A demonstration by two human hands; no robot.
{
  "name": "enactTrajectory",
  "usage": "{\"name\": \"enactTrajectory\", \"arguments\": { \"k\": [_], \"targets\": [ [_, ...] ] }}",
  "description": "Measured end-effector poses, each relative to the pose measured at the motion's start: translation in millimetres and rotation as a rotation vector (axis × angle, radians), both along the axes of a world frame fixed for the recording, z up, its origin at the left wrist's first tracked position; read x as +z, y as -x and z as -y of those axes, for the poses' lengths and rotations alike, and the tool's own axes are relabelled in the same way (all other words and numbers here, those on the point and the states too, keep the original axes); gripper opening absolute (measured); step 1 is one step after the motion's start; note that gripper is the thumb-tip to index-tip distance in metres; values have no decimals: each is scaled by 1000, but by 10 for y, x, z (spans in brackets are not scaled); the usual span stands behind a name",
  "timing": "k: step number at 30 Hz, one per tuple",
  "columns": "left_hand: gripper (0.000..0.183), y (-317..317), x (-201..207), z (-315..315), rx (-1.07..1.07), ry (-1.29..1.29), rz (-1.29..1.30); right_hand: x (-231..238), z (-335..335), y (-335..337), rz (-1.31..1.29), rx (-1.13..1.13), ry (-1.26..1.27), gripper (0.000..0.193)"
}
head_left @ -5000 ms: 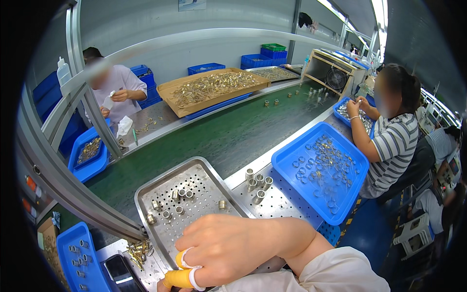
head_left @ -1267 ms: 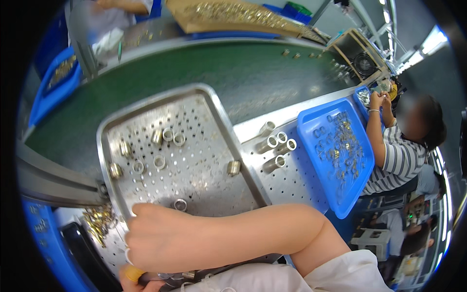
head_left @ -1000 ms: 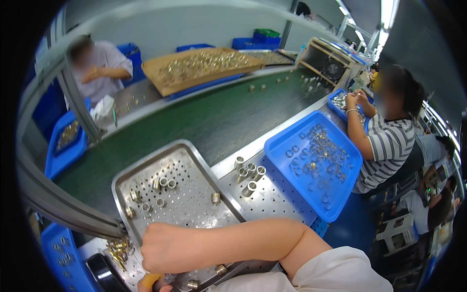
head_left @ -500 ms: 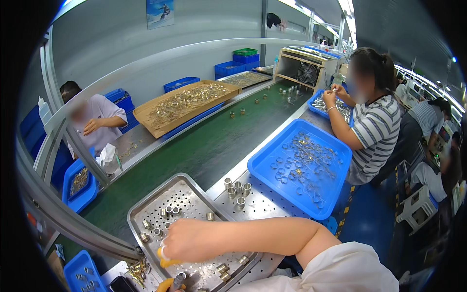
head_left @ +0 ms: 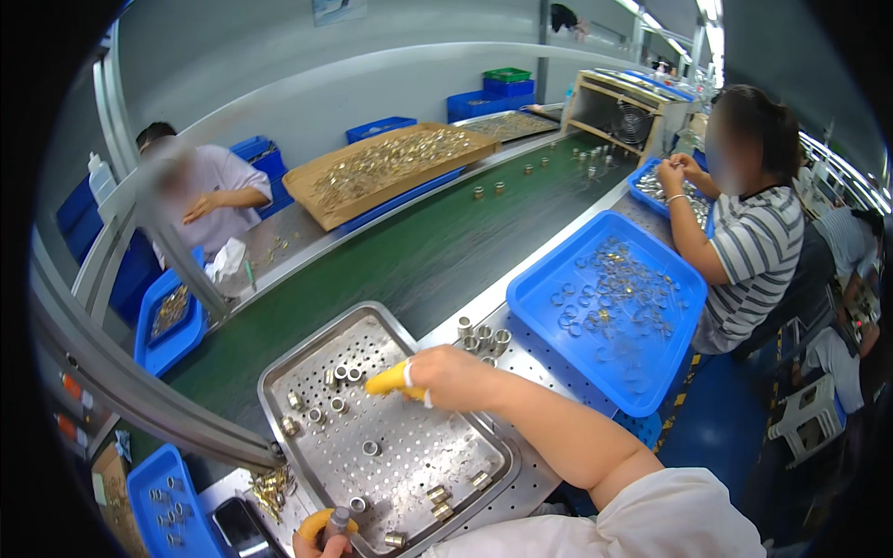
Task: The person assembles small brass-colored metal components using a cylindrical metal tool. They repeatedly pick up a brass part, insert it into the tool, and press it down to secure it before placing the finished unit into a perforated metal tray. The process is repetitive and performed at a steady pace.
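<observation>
My left hand (head_left: 314,539), with a yellow finger cover, is closed around an upright grey metal cylinder (head_left: 338,521) at the lower edge. My right hand (head_left: 445,378) is over the right side of the perforated metal tray (head_left: 433,446). Its yellow-covered fingers point left and are pressed together; whatever they hold, if anything, is hidden. Several short metal sleeves (head_left: 339,405) lie scattered on the tray's left half. One metal sleeve (head_left: 372,448) sits alone mid-tray, and more lie along its near edge.
Several metal sleeves (head_left: 484,337) stand beside the tray. A blue tray (head_left: 549,279) of wire rings is at right, near a seated person (head_left: 758,223). Beyond the green conveyor (head_left: 391,251) are a brown tray (head_left: 307,200) and another person (head_left: 209,195). A metal post (head_left: 177,432) rises at left.
My right hand has moved right and away from me across the tray, uncovering sleeves on its left and middle. The left hand keeps hold of the grey cylinder. The whole view has shifted.
</observation>
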State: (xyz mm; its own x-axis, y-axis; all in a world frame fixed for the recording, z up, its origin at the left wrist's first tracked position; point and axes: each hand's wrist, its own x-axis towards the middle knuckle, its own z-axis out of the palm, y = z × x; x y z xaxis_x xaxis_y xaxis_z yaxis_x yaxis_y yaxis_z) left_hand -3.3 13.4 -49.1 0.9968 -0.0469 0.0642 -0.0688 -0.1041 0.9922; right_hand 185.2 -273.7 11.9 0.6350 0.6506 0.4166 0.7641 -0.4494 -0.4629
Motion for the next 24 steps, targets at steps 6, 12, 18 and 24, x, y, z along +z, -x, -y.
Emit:
{"name": "enactTrajectory", "arguments": {
  "k": [6, 12, 18, 24],
  "targets": [
    [30, 5, 530, 107, -28, -84, -179, 40, 92, -31, -198, -1, -340, 28],
    [31, -363, 479, 181, -48, -144, -35, 85, 215, -127, -497, -75, -770, 23],
    [30, -613, 489, 351, -25, -537, 206, 401, 526, -749, -385, -283, -740, 21],
    [31, -667, 323, 381, -91, -720, 150, 195, 1544, -2242, 0, -814, 221, 25]
  ]
}}
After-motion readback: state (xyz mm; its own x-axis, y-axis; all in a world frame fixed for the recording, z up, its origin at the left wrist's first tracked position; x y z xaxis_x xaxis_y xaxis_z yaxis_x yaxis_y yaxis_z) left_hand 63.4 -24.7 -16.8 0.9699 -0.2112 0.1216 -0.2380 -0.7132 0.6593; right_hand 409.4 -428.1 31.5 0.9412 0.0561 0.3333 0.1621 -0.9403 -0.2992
